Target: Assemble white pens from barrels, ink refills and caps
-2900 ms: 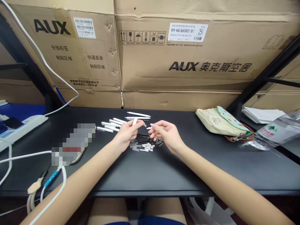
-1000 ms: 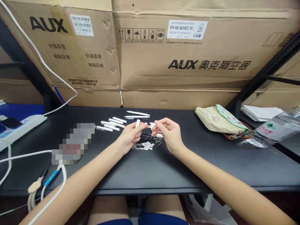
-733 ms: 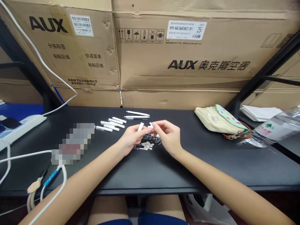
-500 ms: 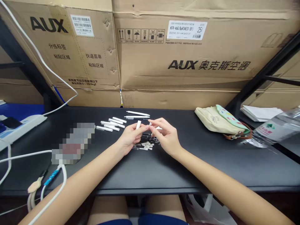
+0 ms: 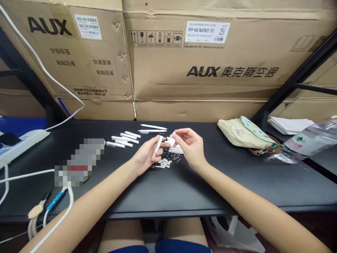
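Observation:
My left hand [image 5: 145, 156] is closed round a white pen barrel [image 5: 157, 146] that points up and away from me. Close to its right, my right hand [image 5: 190, 146] pinches a small white pen part [image 5: 172, 140] at the fingertips, almost touching the barrel's top. Under both hands lies a heap of small white and clear pen pieces [image 5: 163, 163] with black refills. Several white pen barrels [image 5: 123, 139] lie in a row to the left, and two longer pens [image 5: 152, 129] lie behind them on the black table [image 5: 168, 186].
Large AUX cardboard boxes [image 5: 200, 66] stand along the table's back edge. A cream pouch [image 5: 243, 135] and a plastic bag [image 5: 308, 142] sit at the right. At the left are a blurred object [image 5: 79, 163], white cables [image 5: 52, 211] and a white power strip [image 5: 21, 142].
The barrel in my left hand has tilted and sits lower in the fingers. My right hand has lifted its small white part to the barrel's top. The view has shifted slightly.

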Action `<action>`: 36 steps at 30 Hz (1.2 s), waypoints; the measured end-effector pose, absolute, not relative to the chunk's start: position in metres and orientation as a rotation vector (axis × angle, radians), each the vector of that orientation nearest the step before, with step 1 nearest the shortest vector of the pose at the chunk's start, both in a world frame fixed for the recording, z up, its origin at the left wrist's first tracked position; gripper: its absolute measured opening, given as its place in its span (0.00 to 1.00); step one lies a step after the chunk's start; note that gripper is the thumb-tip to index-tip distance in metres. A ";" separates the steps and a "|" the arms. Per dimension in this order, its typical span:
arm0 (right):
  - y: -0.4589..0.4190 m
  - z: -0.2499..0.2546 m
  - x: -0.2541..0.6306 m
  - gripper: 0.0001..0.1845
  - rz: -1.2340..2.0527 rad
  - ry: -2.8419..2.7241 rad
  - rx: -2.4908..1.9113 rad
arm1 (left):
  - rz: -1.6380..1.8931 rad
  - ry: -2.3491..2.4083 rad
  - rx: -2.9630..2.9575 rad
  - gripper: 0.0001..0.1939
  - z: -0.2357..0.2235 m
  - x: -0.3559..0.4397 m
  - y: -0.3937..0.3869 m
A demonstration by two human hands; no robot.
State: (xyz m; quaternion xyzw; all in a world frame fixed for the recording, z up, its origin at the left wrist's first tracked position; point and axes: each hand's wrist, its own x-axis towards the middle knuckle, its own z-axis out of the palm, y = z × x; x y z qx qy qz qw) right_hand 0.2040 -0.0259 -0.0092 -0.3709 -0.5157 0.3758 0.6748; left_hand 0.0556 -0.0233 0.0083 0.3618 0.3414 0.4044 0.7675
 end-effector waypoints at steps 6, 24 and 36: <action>-0.023 -0.006 0.208 0.11 0.846 -1.134 -0.879 | 0.869 0.737 1.019 0.09 0.002 0.058 -0.026; -0.027 0.002 0.217 0.09 0.906 -1.549 -0.774 | 0.939 0.702 1.237 0.15 -0.002 0.052 -0.019; -0.026 0.002 0.218 0.11 1.220 -1.380 -0.727 | 0.969 0.696 1.247 0.17 0.005 0.052 -0.021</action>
